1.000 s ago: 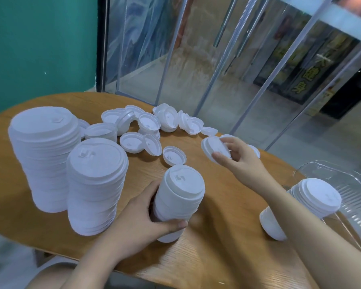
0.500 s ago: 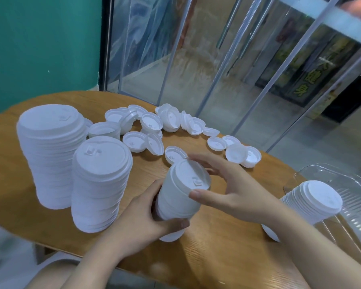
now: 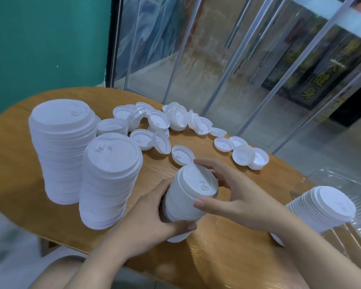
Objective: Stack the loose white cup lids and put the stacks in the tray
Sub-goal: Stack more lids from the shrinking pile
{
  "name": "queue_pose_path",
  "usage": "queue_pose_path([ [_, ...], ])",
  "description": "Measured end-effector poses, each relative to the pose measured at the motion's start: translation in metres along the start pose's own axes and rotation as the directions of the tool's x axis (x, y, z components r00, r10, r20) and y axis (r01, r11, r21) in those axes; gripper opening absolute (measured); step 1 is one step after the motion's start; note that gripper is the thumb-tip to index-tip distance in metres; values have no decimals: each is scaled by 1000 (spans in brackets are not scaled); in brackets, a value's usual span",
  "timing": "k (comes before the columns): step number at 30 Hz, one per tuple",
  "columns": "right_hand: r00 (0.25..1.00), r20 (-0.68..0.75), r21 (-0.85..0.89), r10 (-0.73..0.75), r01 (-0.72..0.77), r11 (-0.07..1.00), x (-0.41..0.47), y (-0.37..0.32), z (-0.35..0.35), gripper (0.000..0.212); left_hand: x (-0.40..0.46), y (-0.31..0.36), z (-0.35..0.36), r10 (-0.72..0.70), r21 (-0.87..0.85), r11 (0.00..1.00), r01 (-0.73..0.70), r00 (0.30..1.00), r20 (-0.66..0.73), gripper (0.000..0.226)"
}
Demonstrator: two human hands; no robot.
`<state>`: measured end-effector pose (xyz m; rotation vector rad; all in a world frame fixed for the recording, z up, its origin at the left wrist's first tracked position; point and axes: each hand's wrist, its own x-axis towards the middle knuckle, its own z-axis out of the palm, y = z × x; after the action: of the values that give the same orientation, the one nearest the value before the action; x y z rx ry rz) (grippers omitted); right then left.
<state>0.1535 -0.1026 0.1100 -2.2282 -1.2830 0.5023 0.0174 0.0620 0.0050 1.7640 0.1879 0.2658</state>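
A short stack of small white lids (image 3: pixel 188 195) tilts on the wooden table (image 3: pixel 227 257) near its front edge. My left hand (image 3: pixel 146 222) grips the stack's lower side. My right hand (image 3: pixel 233 197) curls over its top, thumb on the near rim and fingers on the far rim. Several loose white lids (image 3: pixel 161 128) lie scattered across the table's far side, some face up, some tipped. Another lid stack (image 3: pixel 321 207) leans in the clear plastic tray (image 3: pixel 342 180) at the right.
Two tall stacks of larger white lids (image 3: pixel 63 151) (image 3: pixel 111 180) stand at the left, close to my left hand. A few more loose lids (image 3: pixel 250 157) lie at the far right edge. Glass panels stand behind the table.
My right hand carried a loose lid from the far side onto the stack that my left hand holds, and now sits cupped over its top. The left hand has barely moved.
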Motion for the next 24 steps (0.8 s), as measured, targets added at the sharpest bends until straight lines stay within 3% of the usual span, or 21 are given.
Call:
queue_pose_path([
  [3, 1000, -5, 123, -12, 13, 992, 10, -1, -12, 69, 0, -1, 0, 4, 12, 1000, -4, 1000, -2, 80],
  [8, 969, -225, 309, 105, -31, 950, 69, 23, -29, 41, 2, -3, 1, -3, 25, 1000, 3, 1000, -2, 79],
  [11, 977, -161, 140, 138, -116, 983, 107, 50, -19, 22, 3, -2, 0, 4, 30, 1000, -4, 1000, 2, 81],
  [13, 986, -74, -49, 150, -154, 987, 125, 65, -4, 29, 3, -1, -1, 8, 40, 999, -8, 1000, 2, 83],
  [16, 989, -71, -260, 128, -143, 955, 140, 80, 15, 47, 4, -2, -2, 7, 43, 999, -8, 1000, 6, 83],
  [21, 996, -89, -335, -29, -3, 942, 152, 95, 31, 29, 5, -5, -4, 5, 47, 999, -5, 1000, 17, 84],
  [24, 974, -227, -309, 0, -72, 948, 156, 100, 34, 15, 6, -5, -5, 7, 52, 999, -8, 1000, 21, 83],
])
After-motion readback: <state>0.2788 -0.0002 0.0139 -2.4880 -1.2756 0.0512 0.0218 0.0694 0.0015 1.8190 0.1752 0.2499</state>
